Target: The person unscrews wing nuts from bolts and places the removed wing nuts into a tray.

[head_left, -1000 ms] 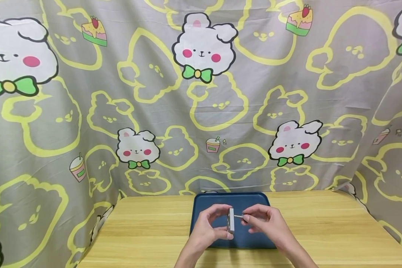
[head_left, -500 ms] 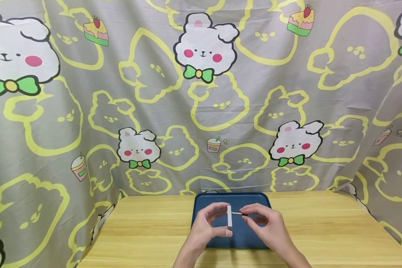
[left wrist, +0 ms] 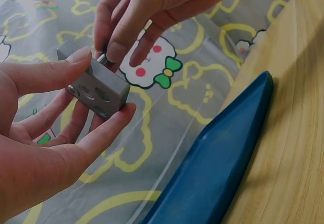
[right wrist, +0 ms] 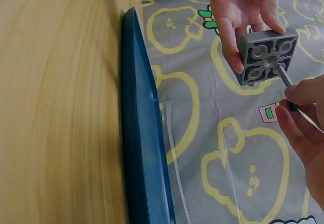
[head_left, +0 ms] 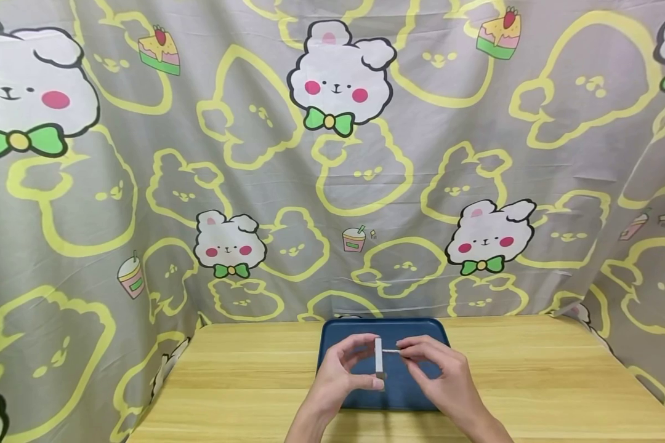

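Observation:
In the head view, my left hand (head_left: 340,374) grips a grey square block (head_left: 379,360) by its edges, fingers at the top and thumb at the bottom. The block stands upright, almost edge-on. My right hand (head_left: 446,372) pinches a thin screw (head_left: 391,351), which lies level against the block's right face. From the right wrist view, that face of the block (right wrist: 264,51) shows a central hole and round recesses at the corners. The threaded shaft of the screw (right wrist: 284,76) meets it near the middle; fingertips cover much of the dark head. Several holes mark the block's other face (left wrist: 98,95).
Beneath both hands a blue tray (head_left: 412,394) lies on the wooden table (head_left: 244,375). A grey curtain (head_left: 366,184) with rabbit and yellow outline prints hangs behind the table and along its sides.
The block has turned more edge-on and shifted slightly up and left. My right fingers have changed their position on the screw, which stays at the block's face.

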Motion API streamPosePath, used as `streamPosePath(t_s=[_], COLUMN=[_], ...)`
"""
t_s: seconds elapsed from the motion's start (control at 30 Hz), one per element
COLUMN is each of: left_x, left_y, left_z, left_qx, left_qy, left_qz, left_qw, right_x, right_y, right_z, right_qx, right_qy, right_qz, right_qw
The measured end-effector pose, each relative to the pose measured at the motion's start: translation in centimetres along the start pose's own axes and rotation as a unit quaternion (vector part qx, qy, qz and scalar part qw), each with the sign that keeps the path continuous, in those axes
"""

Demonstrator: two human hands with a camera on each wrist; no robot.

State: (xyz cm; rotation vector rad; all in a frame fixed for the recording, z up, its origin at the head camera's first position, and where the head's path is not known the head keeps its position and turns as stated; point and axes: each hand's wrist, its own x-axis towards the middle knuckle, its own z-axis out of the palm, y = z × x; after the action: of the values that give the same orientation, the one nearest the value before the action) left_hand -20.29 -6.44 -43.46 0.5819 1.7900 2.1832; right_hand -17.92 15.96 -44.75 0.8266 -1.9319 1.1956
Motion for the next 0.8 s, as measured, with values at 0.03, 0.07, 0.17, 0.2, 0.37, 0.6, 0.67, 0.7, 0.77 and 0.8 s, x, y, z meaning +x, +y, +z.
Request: streamPosePath(t_s=[0.03, 0.07, 0.17, 0.2, 0.37, 0.6, 0.67, 0.7, 0.77, 0.8], left_x=[0.0, -0.01, -0.02, -0.02, -0.02, -0.04, -0.06, -0.08, -0.11, -0.12], left_y=[-0.01, -0.02, -0.01, 0.0, 0.05, 0.19, 0.24, 0.25, 0.26, 0.26], left_z=[-0.01, -0.02, -0.03, -0.03, -0.03, -0.04, -0.03, -0.04, -0.05, -0.03], left_qx=[0.0, -0.001, -0.002, -0.002, -0.004, -0.005, -0.006, -0.007, -0.007, -0.007], left_qy=[0.001, 0.001, 0.002, 0.002, 0.002, -0.004, -0.009, -0.012, -0.016, -0.018], left_qz=[0.0, 0.0, -0.002, -0.002, -0.004, -0.001, 0.001, 0.002, 0.005, 0.006], left_qw=[1.0, 1.0, 1.0, 1.0, 1.0, 1.0, 0.9999, 0.9999, 0.9998, 0.9998], right_x=[0.02, 0.03, 0.07, 0.08, 0.15, 0.18, 0.24, 0.27, 0.42, 0.49], right_y=[0.0, 0.0, -0.07, -0.11, -0.32, -0.62, -0.71, -0.75, -0.86, -0.88], right_z=[0.0, 0.0, -0.04, -0.06, -0.13, -0.34, -0.38, -0.38, -0.38, -0.4], right_qx=[-0.002, -0.004, -0.007, -0.006, 0.003, 0.025, 0.033, 0.042, 0.071, 0.09], right_qy=[0.0, -0.001, -0.005, -0.006, -0.009, 0.021, 0.027, 0.027, 0.018, 0.012], right_qz=[0.0, -0.002, 0.003, 0.006, 0.023, 0.096, 0.147, 0.178, 0.25, 0.286], right_qw=[1.0, 1.0, 1.0, 1.0, 1.0, 0.995, 0.988, 0.983, 0.965, 0.954])
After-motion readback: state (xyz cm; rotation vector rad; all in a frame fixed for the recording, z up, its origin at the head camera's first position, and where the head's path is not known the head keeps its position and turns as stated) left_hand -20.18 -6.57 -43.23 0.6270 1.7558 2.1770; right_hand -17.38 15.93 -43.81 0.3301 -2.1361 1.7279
